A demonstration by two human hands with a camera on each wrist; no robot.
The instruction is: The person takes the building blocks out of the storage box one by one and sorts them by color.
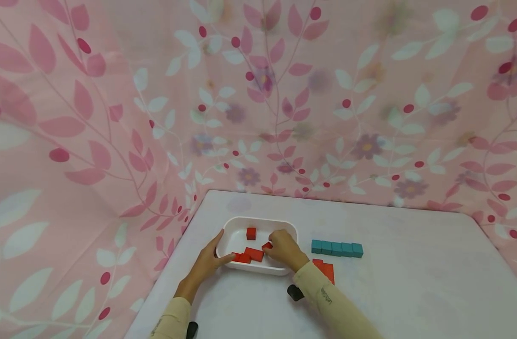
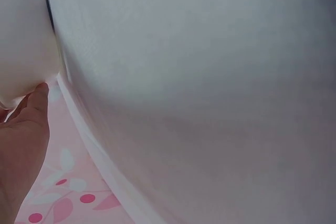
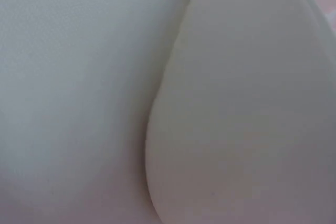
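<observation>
While a small red block (image 1: 266,245) is pinched by the right hand (image 1: 286,248) inside a white rounded-rectangular tray (image 1: 262,270), the tray's left end is gripped by the left hand (image 1: 208,260). "LetsSlim" is apparently printed on the cream right sleeve (image 1: 336,306); the white tabletop (image 1: 411,268) is backed by pink leaf-patterned fabric (image 1: 326,94).

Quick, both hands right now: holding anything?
Left hand: holding the white tray at its left end.
Right hand: closed, pinching a red block over the tray.

Pink leaf-and-berry backdrop (image 1: 334,132) rises along far and left sides, pale table (image 1: 423,273) stands before it, light falls softly.
</observation>
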